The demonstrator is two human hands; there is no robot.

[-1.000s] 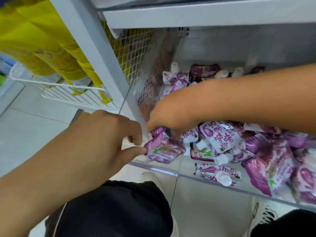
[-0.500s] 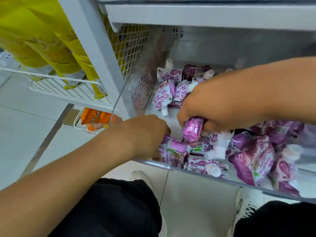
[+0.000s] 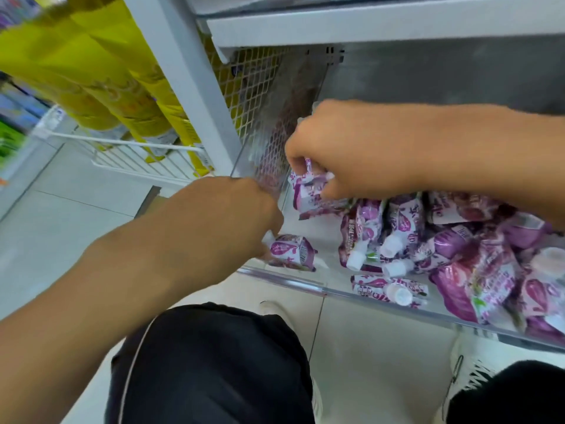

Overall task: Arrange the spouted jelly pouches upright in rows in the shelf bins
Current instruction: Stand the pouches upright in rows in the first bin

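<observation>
Purple and white spouted jelly pouches lie in the clear-fronted shelf bin. My left hand grips one pouch at the bin's front left corner; its fingertips are hidden behind the hand. My right hand pinches the top of another pouch near the mesh side wall, further back. Several more pouches lie jumbled to the right, white caps pointing forward, and one pouch lies flat against the front lip.
Yellow packages hang over a white wire rack to the left of the white shelf upright. An upper shelf board overhangs the bin. Below are my dark-trousered knees and white shoes on a tiled floor.
My right hand has moved back and left, now pinching a pouch by the mesh wall. My left hand still holds a pouch at the front left, and a gap has opened beside it.
</observation>
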